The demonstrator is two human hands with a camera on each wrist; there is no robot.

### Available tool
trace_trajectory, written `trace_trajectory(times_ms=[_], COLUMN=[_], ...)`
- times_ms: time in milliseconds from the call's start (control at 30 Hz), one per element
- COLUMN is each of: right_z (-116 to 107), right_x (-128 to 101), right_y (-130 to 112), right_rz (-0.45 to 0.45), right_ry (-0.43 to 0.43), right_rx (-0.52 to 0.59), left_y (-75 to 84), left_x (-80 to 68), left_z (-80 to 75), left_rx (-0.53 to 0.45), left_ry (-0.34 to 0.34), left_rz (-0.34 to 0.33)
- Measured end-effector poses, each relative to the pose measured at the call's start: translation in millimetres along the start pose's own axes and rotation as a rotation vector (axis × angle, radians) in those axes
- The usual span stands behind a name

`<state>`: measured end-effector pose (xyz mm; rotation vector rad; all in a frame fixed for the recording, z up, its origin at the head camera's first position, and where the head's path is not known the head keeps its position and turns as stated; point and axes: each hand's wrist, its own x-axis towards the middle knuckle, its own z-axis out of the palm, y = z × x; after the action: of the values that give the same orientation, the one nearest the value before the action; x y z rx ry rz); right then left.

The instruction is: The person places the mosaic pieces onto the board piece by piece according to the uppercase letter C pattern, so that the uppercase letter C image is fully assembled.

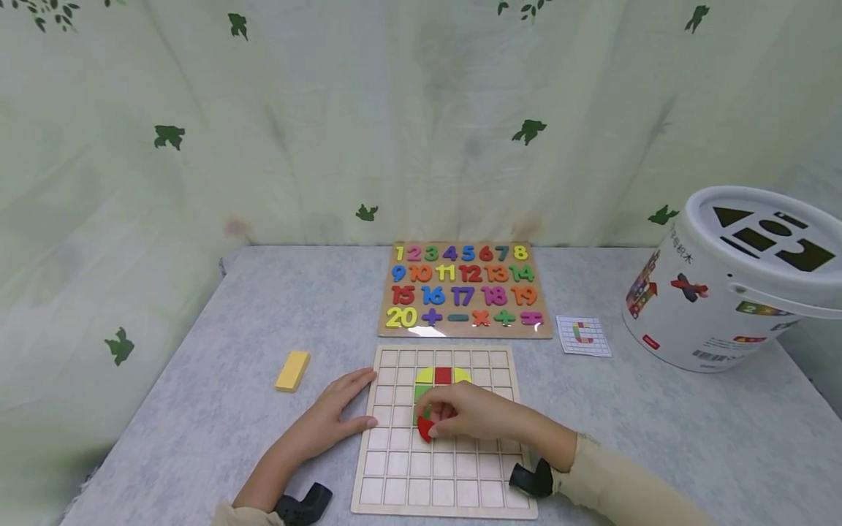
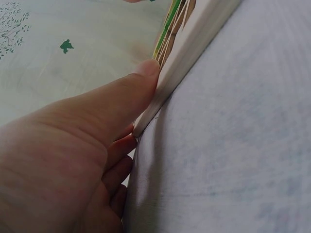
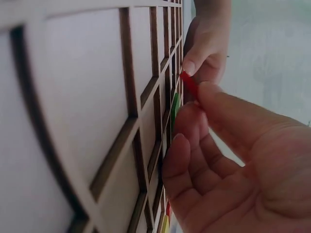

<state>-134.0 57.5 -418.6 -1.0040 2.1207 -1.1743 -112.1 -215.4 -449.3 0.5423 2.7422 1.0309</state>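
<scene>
A wooden grid board [image 1: 452, 464] lies flat before me. My left hand [image 1: 332, 416] touches its left edge, fingers extended, and in the left wrist view the thumb [image 2: 129, 90] rests against the board's rim. Between thumb and fingers my right hand [image 1: 470, 410] pinches a red quarter-round tile [image 1: 425, 429], low over the grid just below the green tiles [image 1: 421, 393]. The same red tile [image 3: 191, 86] appears edge-on in the right wrist view. A row above holds a yellow rounded tile [image 1: 425, 375], a red square tile [image 1: 444, 375] and another yellow tile [image 1: 463, 375]. My right hand partly covers the green tiles.
Behind the grid lies a number puzzle board [image 1: 465, 285]. A small card [image 1: 583, 336] with a coloured grid pattern sits to its right, near a white bucket [image 1: 710, 307] with a shape-cut lid. A yellow block [image 1: 292, 371] lies left of the grid.
</scene>
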Motion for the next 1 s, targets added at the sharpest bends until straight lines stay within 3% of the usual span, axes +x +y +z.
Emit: trace_trajectory(times_ms=[367, 600, 1000], right_z=[6, 10, 14], right_x=[4, 3, 0], right_y=[4, -4, -4], right_rz=[0.010, -0.041, -0.100], right_ry=[-0.039, -0.022, -0.008], right_rx=[-0.140, -0.317, -0.419], left_y=[1.5, 1.9, 0.3], left_x=[-0.2, 0.0, -0.8], left_z=[-0.2, 0.4, -0.2], left_rx=[-0.002, -0.004, 0.000], left_ry=[-0.009, -0.005, 0.002], left_rz=[-0.018, -0.009, 0.013])
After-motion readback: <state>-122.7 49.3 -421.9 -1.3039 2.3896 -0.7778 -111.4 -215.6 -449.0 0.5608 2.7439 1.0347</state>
